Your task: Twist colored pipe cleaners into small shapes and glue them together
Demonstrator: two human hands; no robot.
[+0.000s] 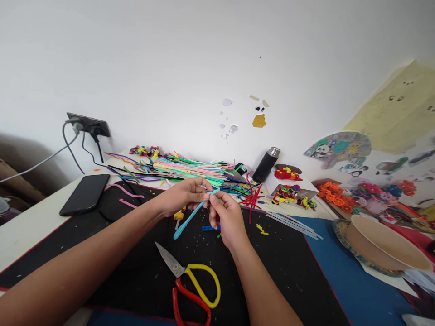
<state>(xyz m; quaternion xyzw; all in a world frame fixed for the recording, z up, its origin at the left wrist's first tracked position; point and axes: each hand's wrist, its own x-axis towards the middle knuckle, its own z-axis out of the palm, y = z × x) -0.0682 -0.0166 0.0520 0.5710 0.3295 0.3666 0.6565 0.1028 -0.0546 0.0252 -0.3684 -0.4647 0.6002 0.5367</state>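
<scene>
Both hands meet over the black mat (272, 271), fingertips close together. My left hand (186, 196) pinches a light blue pipe cleaner (188, 222), whose looped lower end hangs down to the left. The fingers of my right hand (226, 215) are closed on the same blue strand, just right of the left fingertips. Below the hands lie scissors (178, 270) with one yellow and one red handle, blades toward the upper left. A small yellow piece (178, 215) is beneath the left hand.
Behind the hands is a pile of coloured pipe cleaners (190, 168). A phone (84, 194) lies at the left. A black thermos (267, 165) leans near a white box (304, 183). At the right is a beige bowl (384, 242); white sticks (294, 225) lie nearer.
</scene>
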